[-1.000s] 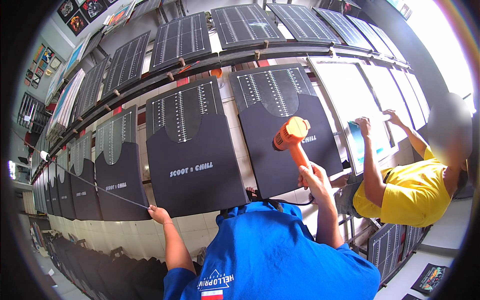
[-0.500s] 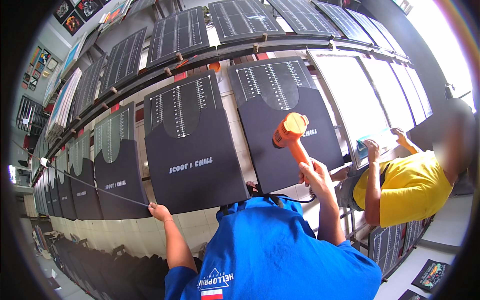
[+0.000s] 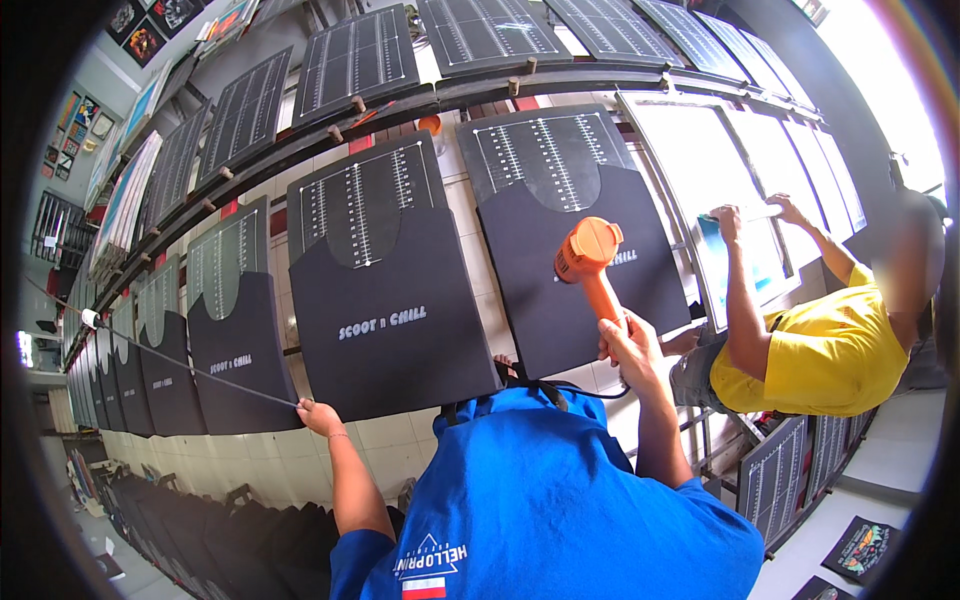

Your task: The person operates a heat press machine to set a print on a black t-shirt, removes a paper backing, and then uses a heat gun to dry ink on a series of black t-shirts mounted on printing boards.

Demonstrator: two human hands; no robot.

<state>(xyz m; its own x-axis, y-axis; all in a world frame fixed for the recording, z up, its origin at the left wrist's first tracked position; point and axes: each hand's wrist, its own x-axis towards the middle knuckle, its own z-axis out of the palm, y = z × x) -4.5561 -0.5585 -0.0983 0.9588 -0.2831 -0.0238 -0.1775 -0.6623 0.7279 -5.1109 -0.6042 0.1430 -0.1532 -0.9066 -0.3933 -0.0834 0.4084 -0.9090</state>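
Note:
My right hand (image 3: 636, 350) is closed around the handle of an orange heat gun (image 3: 596, 262). The gun hangs over a dark fabric shirt panel (image 3: 640, 300) and hides part of its white print. On the left, my left hand (image 3: 318, 418) pinches a thin grey cord (image 3: 225, 382) that stretches away to the far left. Between my hands lies another dark shirt panel (image 3: 390, 370) with white lettering, its rounded neckline over a black printing board (image 3: 325, 190) with white ruler marks.
At my right, a person in a yellow shirt (image 3: 820, 350) works with both hands at a white-meshed screen frame (image 3: 715, 250). More panels on boards run off to the left. Beyond a dark rail (image 3: 450, 105) with pegs stands a second row of boards (image 3: 355, 60). A black cable (image 3: 590, 396) loops near my waist.
The heat gun has shifted slightly right. The co-worker's hands have moved up and apart over the screen frame, holding a pale bar, and blue shows on the mesh. My left hand has barely moved.

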